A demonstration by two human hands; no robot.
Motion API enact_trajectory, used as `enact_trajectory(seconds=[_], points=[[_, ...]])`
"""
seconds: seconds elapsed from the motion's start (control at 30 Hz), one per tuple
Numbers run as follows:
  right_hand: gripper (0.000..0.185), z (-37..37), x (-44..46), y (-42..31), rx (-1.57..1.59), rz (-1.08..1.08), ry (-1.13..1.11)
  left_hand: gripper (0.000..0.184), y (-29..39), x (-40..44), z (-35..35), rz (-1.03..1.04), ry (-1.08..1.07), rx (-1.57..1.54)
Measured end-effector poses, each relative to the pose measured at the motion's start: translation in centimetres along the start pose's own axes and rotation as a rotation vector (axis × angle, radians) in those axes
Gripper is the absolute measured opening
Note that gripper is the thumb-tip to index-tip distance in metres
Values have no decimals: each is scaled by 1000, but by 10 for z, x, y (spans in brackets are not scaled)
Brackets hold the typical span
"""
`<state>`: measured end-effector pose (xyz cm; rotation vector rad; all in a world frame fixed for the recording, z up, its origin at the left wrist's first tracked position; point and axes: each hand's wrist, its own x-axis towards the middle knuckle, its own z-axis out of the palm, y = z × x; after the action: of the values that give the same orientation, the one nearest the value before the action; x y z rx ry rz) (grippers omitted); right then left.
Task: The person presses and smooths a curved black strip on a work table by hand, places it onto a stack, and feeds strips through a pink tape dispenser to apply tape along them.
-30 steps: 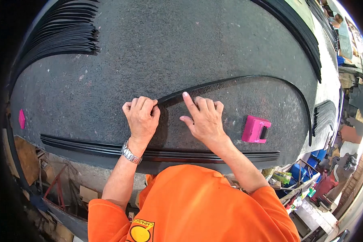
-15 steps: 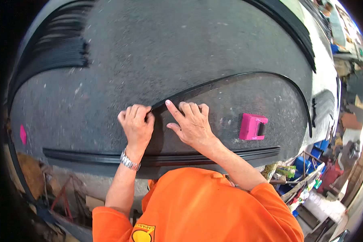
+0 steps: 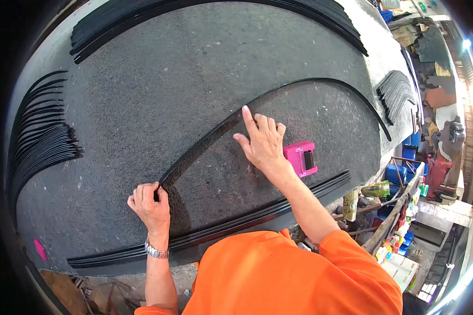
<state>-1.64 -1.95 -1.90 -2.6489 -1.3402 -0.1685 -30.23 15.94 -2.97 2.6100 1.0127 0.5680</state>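
Note:
My left hand [image 3: 150, 206], with a metal watch on its wrist, pinches the near left end of a long thin black strip [image 3: 306, 80]. From there the strip runs up and to the right, then curves down to its far end on the right side of the dark tabletop [image 3: 142, 121]. My right hand [image 3: 263, 140] has its index finger stretched out and touching or nearly touching the strip's middle; the thumb is apart and the other fingers are partly curled. A pink block with a dark insert [image 3: 301, 158] lies just right of my right hand.
Several black strips [image 3: 215, 232] lie along the near edge. More bundles rest at the far edge [image 3: 157, 9], the left [image 3: 42, 142] and the right [image 3: 397, 93]. A small pink piece [image 3: 40, 249] sits at the lower left. Clutter and blue containers [image 3: 397, 175] stand off the right edge.
The view has turned and shifted. My left hand has moved down and left with the strip's end, away from my right hand. The strip between the hands is now longer and straighter.

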Motion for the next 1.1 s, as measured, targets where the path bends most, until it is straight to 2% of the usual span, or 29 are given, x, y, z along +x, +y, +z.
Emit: enact_trajectory(seconds=[0.17, 0.37, 0.47, 0.6, 0.8, 0.9, 1.0, 1.03, 1.1], points=[[79, 4, 4, 15, -16, 148, -4, 16, 1, 0, 0, -9, -3, 3], [73, -24, -2, 31, -2, 181, 80, 16, -1, -1, 2, -37, -22, -2], [72, -39, -3, 29, 14, 144, -55, 16, -1, -3, 3, -50, -15, -14], [75, -20, -8, 5, 59, -17, -72, 14, -3, -4, 5, -55, -11, -9], [74, -6, -4, -4, 34, -106, -39, 13, 0, -3, 4, -42, 0, 11], [73, -10, 3, 8, 29, -42, -59, 13, 0, -3, 4, -43, 4, 26], [72, -2, 7, 33, -46, 13, 55, 13, 1, -3, 5, -49, 15, 19], [71, -8, 10, 39, -47, 68, -19, 13, 1, -3, 6, -48, 17, 20], [71, -13, 13, 57, -83, 120, -25, 13, -2, -3, 7, -44, 22, 21]])
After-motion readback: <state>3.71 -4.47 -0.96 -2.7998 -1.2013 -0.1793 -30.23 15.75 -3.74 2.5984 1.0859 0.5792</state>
